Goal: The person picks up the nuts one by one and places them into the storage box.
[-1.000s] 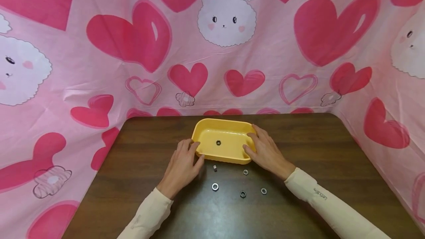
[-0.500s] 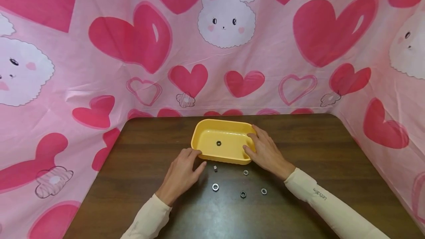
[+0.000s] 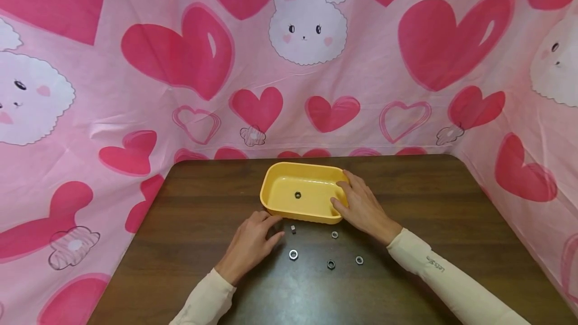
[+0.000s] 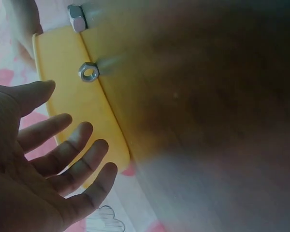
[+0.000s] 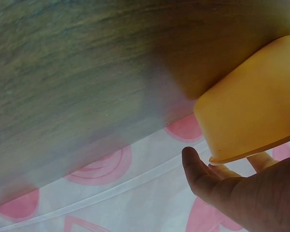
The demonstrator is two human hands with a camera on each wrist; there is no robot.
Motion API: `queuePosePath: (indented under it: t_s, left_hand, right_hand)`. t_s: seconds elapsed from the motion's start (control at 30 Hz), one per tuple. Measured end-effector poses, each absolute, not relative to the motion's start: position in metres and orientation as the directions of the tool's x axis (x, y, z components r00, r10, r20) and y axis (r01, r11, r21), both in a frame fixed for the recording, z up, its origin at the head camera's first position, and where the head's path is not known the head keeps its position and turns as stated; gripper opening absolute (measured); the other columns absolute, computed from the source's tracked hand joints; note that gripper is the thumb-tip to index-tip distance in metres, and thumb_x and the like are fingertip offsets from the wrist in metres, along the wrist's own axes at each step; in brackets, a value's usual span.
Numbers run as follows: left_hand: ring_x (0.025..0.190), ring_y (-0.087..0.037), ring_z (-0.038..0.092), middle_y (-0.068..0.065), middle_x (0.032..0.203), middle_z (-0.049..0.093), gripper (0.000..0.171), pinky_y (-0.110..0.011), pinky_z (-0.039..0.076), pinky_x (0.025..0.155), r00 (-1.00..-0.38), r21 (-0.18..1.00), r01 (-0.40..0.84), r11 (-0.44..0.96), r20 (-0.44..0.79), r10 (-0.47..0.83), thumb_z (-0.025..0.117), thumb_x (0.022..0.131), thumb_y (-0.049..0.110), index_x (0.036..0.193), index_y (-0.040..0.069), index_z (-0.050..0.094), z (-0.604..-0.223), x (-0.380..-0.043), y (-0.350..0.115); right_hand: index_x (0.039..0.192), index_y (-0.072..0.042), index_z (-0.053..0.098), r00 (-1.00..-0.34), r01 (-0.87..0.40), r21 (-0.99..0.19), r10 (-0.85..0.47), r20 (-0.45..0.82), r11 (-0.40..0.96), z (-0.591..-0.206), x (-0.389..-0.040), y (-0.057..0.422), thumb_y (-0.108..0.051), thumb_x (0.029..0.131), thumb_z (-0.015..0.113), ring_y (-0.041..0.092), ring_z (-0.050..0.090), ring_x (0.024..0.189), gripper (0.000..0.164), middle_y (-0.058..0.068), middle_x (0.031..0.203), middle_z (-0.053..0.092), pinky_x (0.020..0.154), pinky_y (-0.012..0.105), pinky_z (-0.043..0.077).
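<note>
A yellow plastic tray [image 3: 316, 203] stands at the back of the table with one dark hex nut [image 3: 298, 195] inside. My right hand [image 3: 367, 213] grips its right end, thumb and a finger over the inner side; in the right wrist view another finger shows outside the tray wall [image 5: 256, 104]. My left hand [image 3: 250, 246] is just before the tray's front left corner, fingers loosely spread and holding nothing. Close to its fingertips a small steel nut [image 3: 293, 229] stands on edge. In the left wrist view a nut [image 4: 89, 72] overlaps the tray behind the thumb.
Several more nuts lie on the brown wooden table [image 3: 189, 245] before the tray: a silver nut [image 3: 293, 255], a dark nut [image 3: 331, 265], a grey nut [image 3: 359, 260] and a smaller nut [image 3: 335, 234]. A pink cloth with hearts [image 3: 331, 113] surrounds the back and sides.
My left hand has let go of the tray's left front corner and moved down and slightly right, toward the nut on edge. The right hand and tray stay in place.
</note>
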State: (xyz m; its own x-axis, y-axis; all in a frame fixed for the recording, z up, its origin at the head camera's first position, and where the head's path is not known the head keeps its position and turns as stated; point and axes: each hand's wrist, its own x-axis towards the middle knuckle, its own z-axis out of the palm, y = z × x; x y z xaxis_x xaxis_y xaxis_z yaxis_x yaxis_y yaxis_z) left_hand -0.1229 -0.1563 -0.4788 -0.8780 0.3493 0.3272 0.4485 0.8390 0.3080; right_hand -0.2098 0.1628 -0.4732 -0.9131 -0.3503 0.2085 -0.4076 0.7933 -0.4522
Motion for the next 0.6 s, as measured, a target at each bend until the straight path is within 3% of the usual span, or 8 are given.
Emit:
queuePosePath:
  t_s: [0.3, 0.6]
  left_hand:
    - [0.095, -0.018, 0.063, -0.002, 0.115, 0.075, 0.042, -0.041, 0.059, 0.084, -0.896, 0.298, 0.439, 0.848, 0.209, 0.391, 0.089, 0.095, 0.036, 0.129, 0.011, 0.081, -0.481, -0.132, -0.148]
    - [0.102, -0.024, 0.07, -0.002, 0.114, 0.078, 0.039, -0.046, 0.059, 0.086, -0.874, 0.24, 0.48, 0.844, 0.216, 0.436, 0.089, 0.095, 0.036, 0.126, 0.012, 0.081, -0.485, -0.139, -0.141]
  right_hand:
    - [0.145, 0.002, 0.065, -0.914, -0.406, -0.466, -0.349, 0.208, 0.786, -0.473, -0.209, 0.164, -0.035, 0.101, 0.074, 0.047, 0.041, 0.154, 0.059, 0.024, 0.173, 0.035, 0.122, 0.067, 0.039]
    - [0.146, 0.002, 0.064, -0.919, -0.394, -0.464, -0.339, 0.2, 0.793, -0.476, -0.21, 0.164, -0.036, 0.101, 0.074, 0.045, 0.04, 0.154, 0.059, 0.023, 0.173, 0.034, 0.123, 0.066, 0.039]
